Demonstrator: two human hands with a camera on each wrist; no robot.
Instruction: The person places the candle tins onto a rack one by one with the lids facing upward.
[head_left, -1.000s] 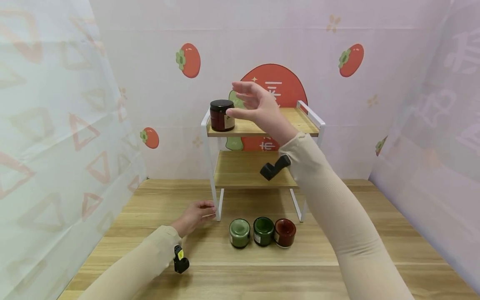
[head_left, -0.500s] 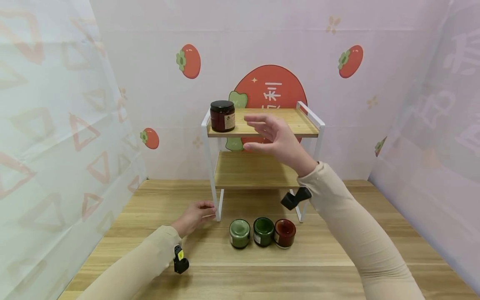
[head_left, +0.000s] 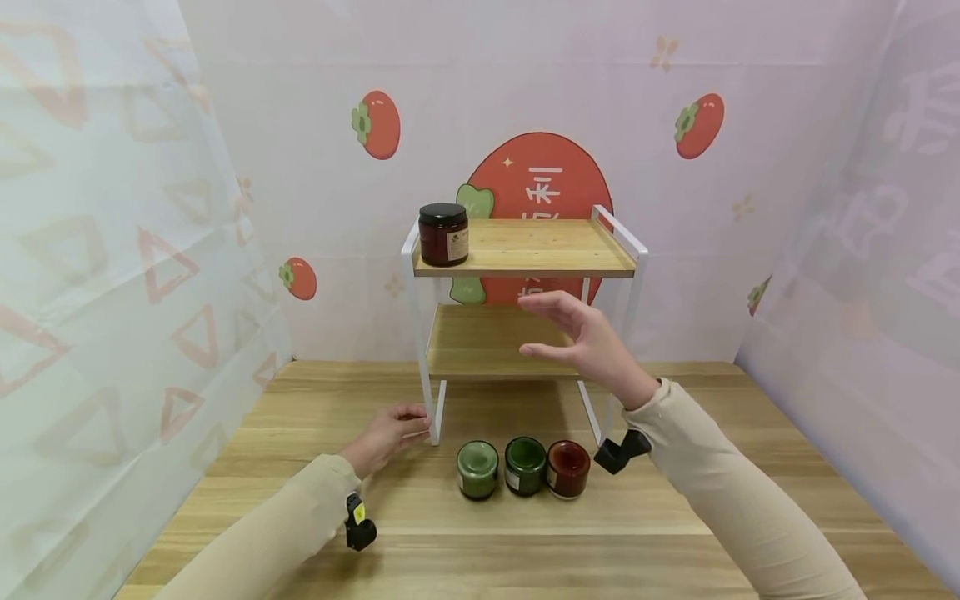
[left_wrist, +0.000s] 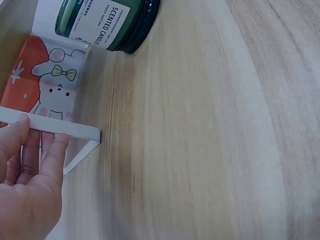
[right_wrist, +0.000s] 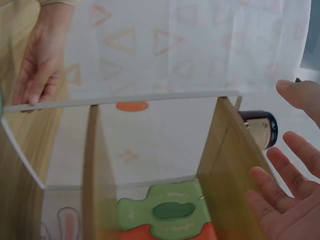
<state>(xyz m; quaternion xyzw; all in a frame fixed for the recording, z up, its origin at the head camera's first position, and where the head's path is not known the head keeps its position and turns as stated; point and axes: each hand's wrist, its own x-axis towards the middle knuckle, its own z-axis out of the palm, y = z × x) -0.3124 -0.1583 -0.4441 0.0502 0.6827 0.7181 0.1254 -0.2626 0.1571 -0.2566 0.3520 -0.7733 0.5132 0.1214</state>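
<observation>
A dark red scented candle jar with a black lid stands at the left end of the top board of a two-tier shelf. In front of the shelf, three more candle jars sit in a row on the table: light green, dark green and red. My left hand holds the front left white leg low down, some fingers passing behind it. With fingers spread and thumb apart, my right hand hangs in the air before the middle board, touching nothing.
The wooden table runs along under both forearms. A printed cloth backdrop rises behind the shelf and on both sides. White side rails edge the top board. Each wrist wears a small black camera.
My right hand has moved down and to the right, away from the dark red jar on the top board. The jars and my left hand have stayed in place.
</observation>
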